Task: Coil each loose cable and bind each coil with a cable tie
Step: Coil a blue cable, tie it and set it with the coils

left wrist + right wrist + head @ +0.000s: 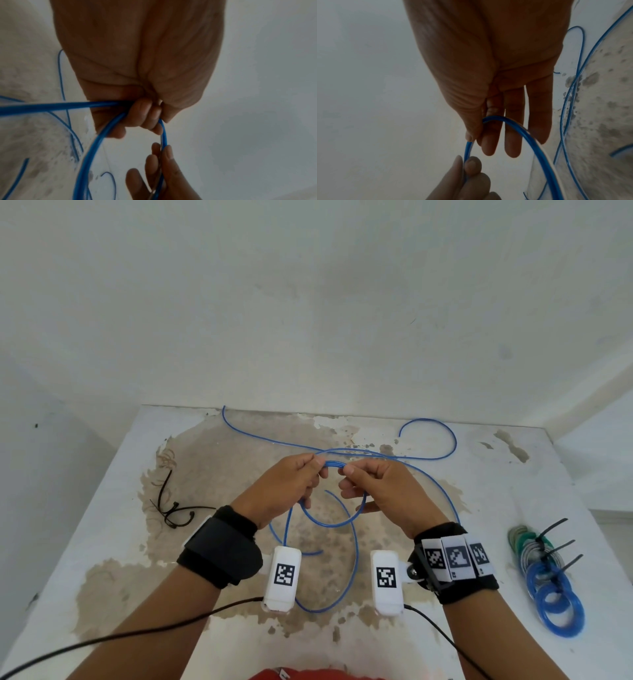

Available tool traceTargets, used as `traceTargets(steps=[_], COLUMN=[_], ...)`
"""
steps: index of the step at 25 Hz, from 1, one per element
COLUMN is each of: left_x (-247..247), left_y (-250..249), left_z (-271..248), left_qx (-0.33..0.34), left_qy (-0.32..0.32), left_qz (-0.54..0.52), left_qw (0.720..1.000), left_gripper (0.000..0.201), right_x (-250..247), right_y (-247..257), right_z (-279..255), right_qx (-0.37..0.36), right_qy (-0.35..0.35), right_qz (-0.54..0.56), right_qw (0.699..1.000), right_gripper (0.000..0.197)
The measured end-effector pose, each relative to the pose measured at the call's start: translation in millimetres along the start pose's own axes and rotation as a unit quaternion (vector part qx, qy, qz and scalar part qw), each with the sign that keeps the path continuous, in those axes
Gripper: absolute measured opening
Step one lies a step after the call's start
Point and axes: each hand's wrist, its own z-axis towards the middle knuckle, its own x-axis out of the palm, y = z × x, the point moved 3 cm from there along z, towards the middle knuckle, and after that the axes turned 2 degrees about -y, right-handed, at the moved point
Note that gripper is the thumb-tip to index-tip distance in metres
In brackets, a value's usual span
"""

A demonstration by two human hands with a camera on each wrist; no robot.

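A: So, what lies on the desk [394,655]?
B: Bound coils [548,577] at its right edge, spare ties [171,510] left.
A: And the blue cable [334,464]?
B: Half looped above the middle; the left hand [286,484] and right hand [380,486] each keep a pinching grip on the loops' top.

loose blue cable [356,539] loops under both wrists; bound coils [548,583] crowd right edge
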Motion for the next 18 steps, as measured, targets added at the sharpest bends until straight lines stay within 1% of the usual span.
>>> traceTargets(steps=[3,6,7,8,9,10,11,12,13,14,15,16,17,18], left_x=[0.1,0.2,-0.6,-2.2,-4.9,-8.8,-13.3,-16.6,-19.1,-19.8,-19.2,-17.8,-15.9,-13.4], left_y=[0.5,3.9,4.8,5.1,5.6,5.1,3.9,1.9,-0.7,-3.3,-5.5,-6.8,-6.5,-5.5], left_z=[0.1,0.1,1.1,3.2,6.0,9.4,12.5,15.4,17.6,18.9,20.1,20.7,20.2,19.7], left_qx=[0.011,0.003,-0.005,-0.012,-0.016,-0.015,-0.008,0.001,0.011,0.020,0.029,0.035,0.039,0.041], left_qy=[-0.007,-0.006,-0.018,-0.044,-0.082,-0.124,-0.165,-0.199,-0.224,-0.240,-0.249,-0.254,-0.256,-0.257], left_qz=[-0.014,-0.069,-0.092,-0.120,-0.162,-0.210,-0.257,-0.298,-0.334,-0.364,-0.388,-0.405,-0.414,-0.416], left_qw=[1.000,0.998,0.996,0.992,0.983,0.970,0.952,0.934,0.916,0.900,0.887,0.878,0.873,0.871], left_gripper=[0.032,0.030,0.030,0.029,0.029,0.029,0.029,0.029,0.030,0.030,0.031,0.031,0.031,0.031], right_x=[2.1,4.9,5.4,5.1,3.5,3.4,7.5,17.4,31.5,43.9,51.5,55.3,55.1,51.6], right_y=[2.5,2.2,1.7,2.2,3.2,3.8,5.4,4.6,2.5,-2.7,-7.8,-14.4,-18.7,-21.3], right_z=[-0.6,4.0,6.1,7.7,7.5,6.9,3.8,-1.9,-10.8,-19.1,-23.5,-21.4,-16.5,-9.4], right_qx=[0.004,0.005,-0.002,-0.018,-0.039,-0.057,-0.051,-0.014,0.041,0.083,0.104,0.112,0.128,0.148], right_qy=[0.015,0.024,0.007,-0.036,-0.091,-0.125,-0.102,-0.020,0.098,0.205,0.257,0.245,0.181,0.086], right_qz=[-0.003,-0.004,-0.007,-0.024,-0.045,-0.055,-0.042,-0.028,-0.040,-0.071,-0.086,-0.064,0.010,0.133], right_qw=[1.000,1.000,1.000,0.999,0.994,0.989,0.993,0.999,0.994,0.973,0.957,0.961,0.975,0.976], right_gripper=[0.021,0.023,0.027,0.030,0.033,0.036,0.041,0.046,0.049,0.048,0.043,0.037,0.031,0.029])
